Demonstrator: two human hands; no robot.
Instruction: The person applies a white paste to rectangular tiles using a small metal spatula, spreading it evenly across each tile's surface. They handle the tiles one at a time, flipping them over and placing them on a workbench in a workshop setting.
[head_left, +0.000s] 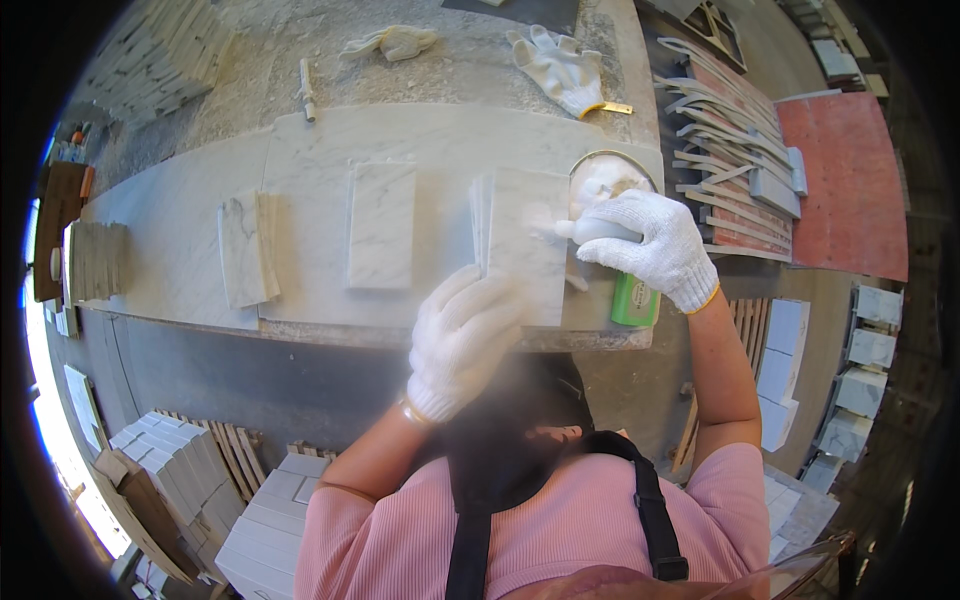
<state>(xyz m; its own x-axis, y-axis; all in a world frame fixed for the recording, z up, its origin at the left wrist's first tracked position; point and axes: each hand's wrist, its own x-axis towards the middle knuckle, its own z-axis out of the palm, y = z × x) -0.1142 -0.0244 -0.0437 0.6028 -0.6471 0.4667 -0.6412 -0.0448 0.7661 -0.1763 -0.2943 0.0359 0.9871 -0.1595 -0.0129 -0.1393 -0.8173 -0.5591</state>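
My right hand, in a white knit glove, is closed around a small white bottle whose narrow tip points left over a marble tile. This white, grey-veined tile lies on top of a fanned stack. My left hand, gloved too, is at the tile's near left corner with its fingers stretched out; part of it is blurred. Beyond my right hand stands a round bowl holding white material. Partly under my right wrist is a green container.
More marble tiles and a fanned stack lie to the left on the slab. A spare glove, a crumpled glove and a short stick lie farther back. Curved strips cover a rack at right.
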